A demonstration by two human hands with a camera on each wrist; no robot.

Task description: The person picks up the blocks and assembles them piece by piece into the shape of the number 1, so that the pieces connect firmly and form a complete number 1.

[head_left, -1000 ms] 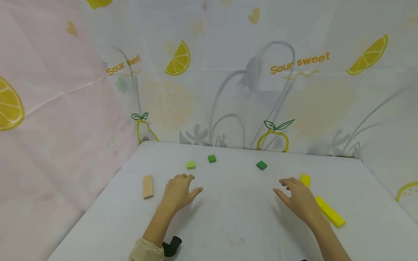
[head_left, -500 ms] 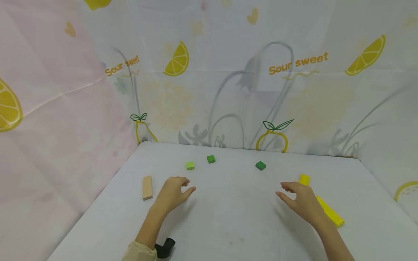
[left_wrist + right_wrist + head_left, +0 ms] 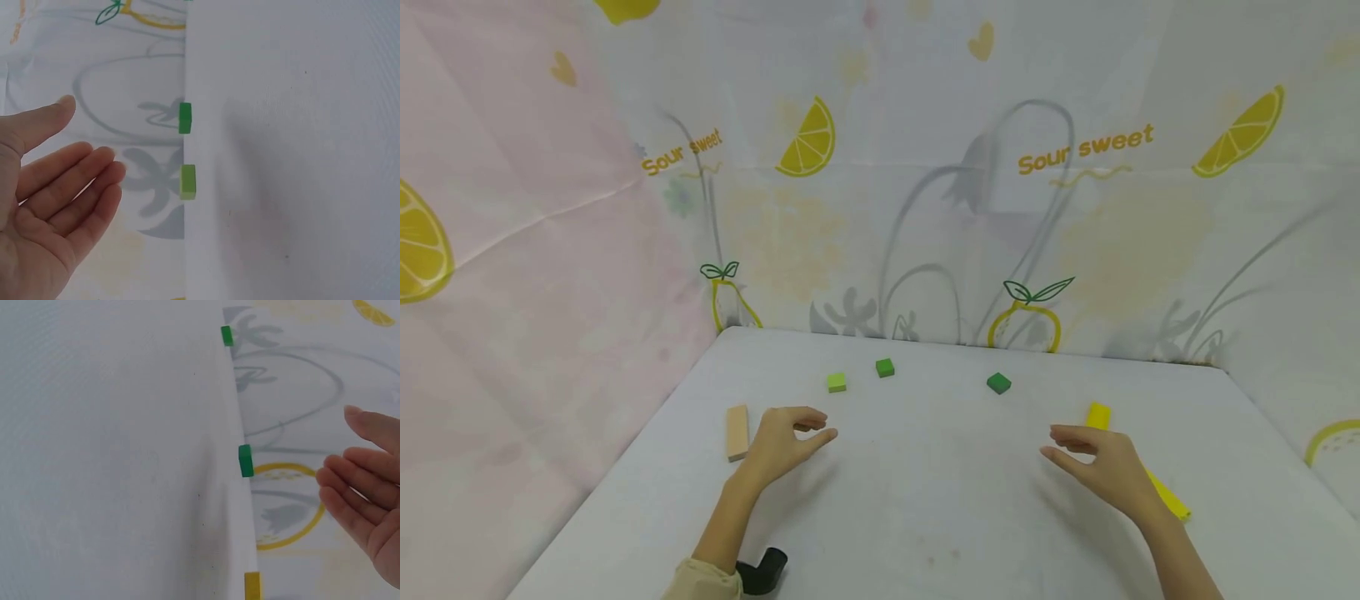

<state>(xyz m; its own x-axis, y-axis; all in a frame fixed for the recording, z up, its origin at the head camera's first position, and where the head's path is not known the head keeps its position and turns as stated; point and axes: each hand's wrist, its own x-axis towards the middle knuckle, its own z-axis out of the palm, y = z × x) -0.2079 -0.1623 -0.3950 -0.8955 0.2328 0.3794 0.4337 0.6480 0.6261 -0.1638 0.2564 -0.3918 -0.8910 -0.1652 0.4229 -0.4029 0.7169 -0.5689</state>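
My left hand (image 3: pixel 782 442) hovers over the left half of the white table, its fingers loosely bent and the thumb apart from them. Nothing lies in its palm in the left wrist view. Nearest to it is a plain wooden block (image 3: pixel 737 433), partly overlapped by the hand's edge. On the right, my right hand (image 3: pixel 1108 471) is held in a similar relaxed curve, also holding nothing. Behind it lie two yellow pieces, a short-looking one (image 3: pixel 1098 415) and a longer bar (image 3: pixel 1168 497), both partly hidden by the hand.
Toward the back of the table (image 3: pixel 925 500) sit a light green block (image 3: pixel 837 382), a mid-green block (image 3: pixel 885 367) and a dark green block (image 3: pixel 998 382). A black bent tube-like piece (image 3: pixel 767 572) shows beside the left sleeve (image 3: pixel 703 579). Lemon-printed cloth (image 3: pixel 887 208) hangs behind.
Both hands have drawn apart: the left hand moved left toward the wooden block, the right hand slightly right and nearer to me. The blocks have stayed in place.
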